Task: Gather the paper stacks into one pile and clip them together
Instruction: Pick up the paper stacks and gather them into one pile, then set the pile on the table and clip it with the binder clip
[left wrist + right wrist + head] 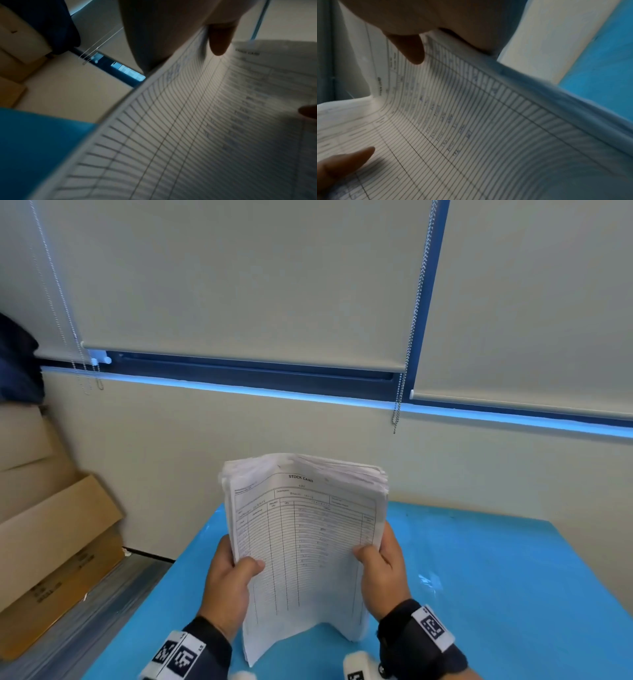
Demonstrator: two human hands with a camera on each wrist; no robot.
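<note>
- Fingers of the left hand [230, 583] and right hand [380, 568] are clamped on the side edges of one thick white stack of printed stock-card sheets [305, 546], thumbs on its face.
- That stack stands upright, bowed, its bottom edge at or just above the bright blue desk [496, 577].
- Gathering looks done; top edges are ragged, so squaring remains.
- No clip shows; clipping is left.

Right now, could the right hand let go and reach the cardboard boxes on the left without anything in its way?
Probably not. The right hand grips the paper stack with the left hand, and the cardboard boxes sit off the blue table, beyond stack and left arm.
</note>
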